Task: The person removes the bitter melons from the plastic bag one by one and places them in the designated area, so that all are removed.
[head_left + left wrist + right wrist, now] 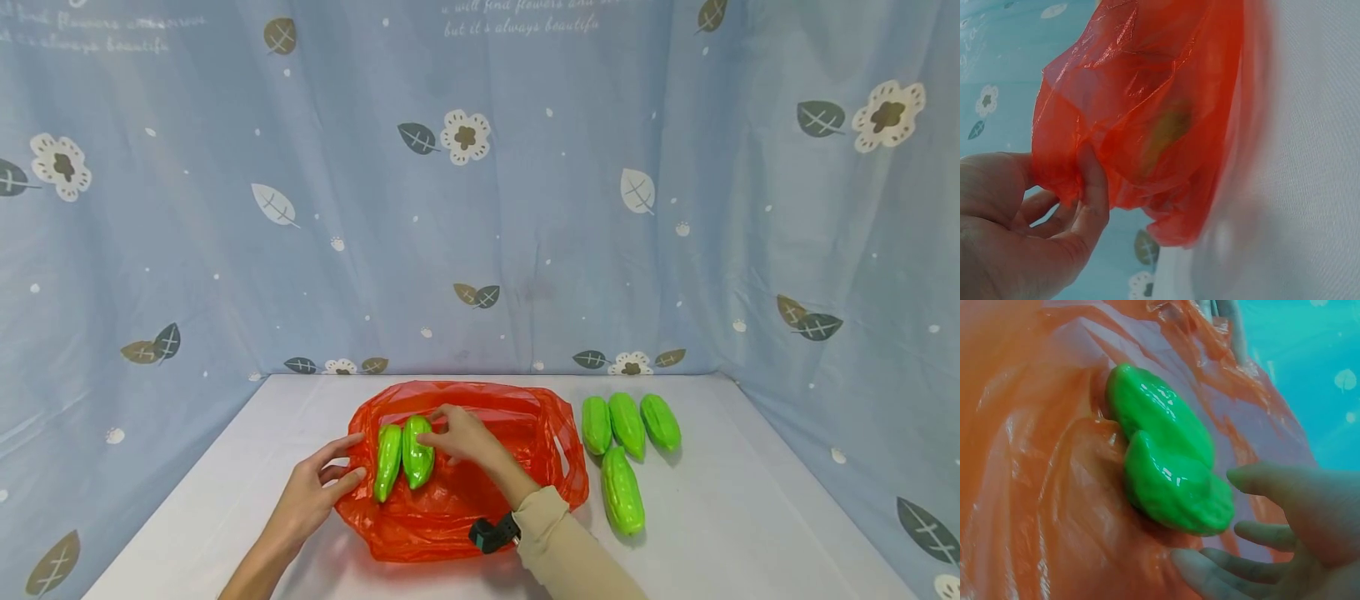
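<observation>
A red plastic bag (465,525) lies on the white table with its mouth spread toward me. At the bag's left edge my left hand (311,496) pinches the thin film between thumb and fingers, as the left wrist view shows. Inside the bag, on its left side, two glossy green gourd-like vegetables (387,462) lie side by side. My right hand (1310,531) hovers over the bag beside the right-hand green vegetable (1179,494). Its fingers are spread and slightly bent, with a small gap to the vegetable in the right wrist view.
Several more green gourds (627,425) lie in a group on the white table (750,517) to the right of the bag. A blue curtain (525,208) with leaves and flowers hangs behind and along both sides. A dark wrist device (491,533) sits on my right wrist.
</observation>
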Motion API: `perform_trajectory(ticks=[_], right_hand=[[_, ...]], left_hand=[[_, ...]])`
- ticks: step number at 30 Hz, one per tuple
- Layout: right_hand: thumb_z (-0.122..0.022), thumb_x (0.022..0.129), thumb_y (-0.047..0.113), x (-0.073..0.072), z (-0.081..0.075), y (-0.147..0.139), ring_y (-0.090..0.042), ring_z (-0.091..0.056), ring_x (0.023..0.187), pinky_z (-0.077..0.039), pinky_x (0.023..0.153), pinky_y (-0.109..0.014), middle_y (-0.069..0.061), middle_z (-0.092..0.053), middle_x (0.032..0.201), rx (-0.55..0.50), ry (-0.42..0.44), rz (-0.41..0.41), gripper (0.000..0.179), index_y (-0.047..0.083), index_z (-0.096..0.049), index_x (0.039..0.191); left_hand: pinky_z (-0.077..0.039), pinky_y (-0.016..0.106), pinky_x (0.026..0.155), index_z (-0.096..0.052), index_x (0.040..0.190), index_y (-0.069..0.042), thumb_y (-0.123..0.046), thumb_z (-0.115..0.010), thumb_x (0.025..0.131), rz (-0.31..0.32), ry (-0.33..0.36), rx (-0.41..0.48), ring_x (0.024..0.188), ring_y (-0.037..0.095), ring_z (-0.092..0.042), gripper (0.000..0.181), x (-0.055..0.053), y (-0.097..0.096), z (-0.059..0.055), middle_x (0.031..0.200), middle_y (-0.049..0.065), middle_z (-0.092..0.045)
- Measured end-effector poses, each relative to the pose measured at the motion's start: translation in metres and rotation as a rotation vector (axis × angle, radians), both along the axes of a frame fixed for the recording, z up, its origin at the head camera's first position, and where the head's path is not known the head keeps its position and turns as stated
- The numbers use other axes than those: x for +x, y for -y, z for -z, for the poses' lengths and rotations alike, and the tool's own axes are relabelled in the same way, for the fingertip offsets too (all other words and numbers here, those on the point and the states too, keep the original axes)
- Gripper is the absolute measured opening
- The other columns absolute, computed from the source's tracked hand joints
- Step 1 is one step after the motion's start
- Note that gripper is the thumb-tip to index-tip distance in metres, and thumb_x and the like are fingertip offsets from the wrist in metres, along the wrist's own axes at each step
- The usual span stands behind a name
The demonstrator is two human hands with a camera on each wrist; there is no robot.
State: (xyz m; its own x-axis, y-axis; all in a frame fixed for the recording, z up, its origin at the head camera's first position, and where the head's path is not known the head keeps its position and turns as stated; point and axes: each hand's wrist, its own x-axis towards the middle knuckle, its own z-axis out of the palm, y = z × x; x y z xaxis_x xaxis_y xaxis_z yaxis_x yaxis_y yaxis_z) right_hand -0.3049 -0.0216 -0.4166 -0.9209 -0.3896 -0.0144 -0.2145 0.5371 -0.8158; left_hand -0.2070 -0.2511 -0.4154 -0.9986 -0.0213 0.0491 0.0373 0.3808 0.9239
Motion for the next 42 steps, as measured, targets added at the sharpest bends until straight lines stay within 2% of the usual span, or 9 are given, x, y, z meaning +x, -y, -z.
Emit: perform_trajectory(ticks=[6,9,18,26,37,42], right_hand=[[-0.074,0.088,0.032,-0.001,0.008,0.007,-0.033,-0.067,0.058,-0.057,0.056,-0.036,-0.016,-0.063,0.126,-0.013,0.022,0.026,0.057,0.004,-0.054,0.133],[-0.074,0.088,0.032,-0.001,0.01,0.01,-0.034,-0.068,0.058,-0.057,0.055,-0.036,-0.016,-0.063,0.127,-0.022,0.029,0.037,0.059,0.004,-0.053,0.134],[-0.076,0.086,0.033,0.001,0.012,0.015,-0.032,-0.067,0.059,-0.056,0.054,-0.035,-0.013,-0.066,0.103,-0.034,0.008,0.058,0.065,0.002,-0.049,0.135],[-0.078,0.083,0.032,0.001,0.014,0.016,-0.031,-0.068,0.061,-0.057,0.052,-0.036,-0.009,-0.062,0.092,-0.085,0.024,0.037,0.065,0.002,-0.049,0.133],[-0.079,0.083,0.029,0.003,0.013,0.016,-0.018,-0.065,0.062,-0.058,0.054,-0.036,-0.01,-0.061,0.096,-0.118,0.065,0.031,0.066,0.003,-0.048,0.135],[-0.08,0.083,0.029,0.004,0.012,0.015,-0.018,-0.065,0.061,-0.058,0.054,-0.036,-0.01,-0.061,0.097,-0.11,0.073,0.029,0.068,0.003,-0.047,0.136]], left_hand=[[-0.056,0.021,0.076,-0.052,0.141,-0.013,-0.014,-0.072,0.089,0.004,-0.018,-0.004,0.094,0.009,-0.067,0.056,-0.001,0.001,0.002,0.137,0.017,-0.056],[-0.056,0.021,0.076,-0.052,0.141,-0.013,-0.014,-0.072,0.089,0.006,-0.024,-0.009,0.094,0.008,-0.067,0.055,0.0,0.001,0.002,0.136,0.017,-0.057],[-0.056,0.021,0.076,-0.053,0.141,-0.014,-0.015,-0.072,0.089,0.003,-0.016,-0.006,0.094,0.009,-0.067,0.055,0.0,0.0,0.001,0.135,0.016,-0.057],[-0.056,0.021,0.076,-0.052,0.141,-0.013,-0.016,-0.072,0.089,0.009,-0.015,-0.002,0.095,0.008,-0.067,0.056,0.0,0.0,0.0,0.138,0.017,-0.055],[-0.056,0.021,0.076,-0.052,0.141,-0.013,-0.015,-0.072,0.089,0.006,-0.006,0.006,0.094,0.009,-0.067,0.056,0.0,0.0,-0.001,0.136,0.017,-0.056],[-0.056,0.021,0.076,-0.052,0.141,-0.014,-0.016,-0.072,0.089,0.002,-0.002,0.0,0.095,0.01,-0.067,0.055,-0.001,-0.001,-0.001,0.137,0.016,-0.056]])
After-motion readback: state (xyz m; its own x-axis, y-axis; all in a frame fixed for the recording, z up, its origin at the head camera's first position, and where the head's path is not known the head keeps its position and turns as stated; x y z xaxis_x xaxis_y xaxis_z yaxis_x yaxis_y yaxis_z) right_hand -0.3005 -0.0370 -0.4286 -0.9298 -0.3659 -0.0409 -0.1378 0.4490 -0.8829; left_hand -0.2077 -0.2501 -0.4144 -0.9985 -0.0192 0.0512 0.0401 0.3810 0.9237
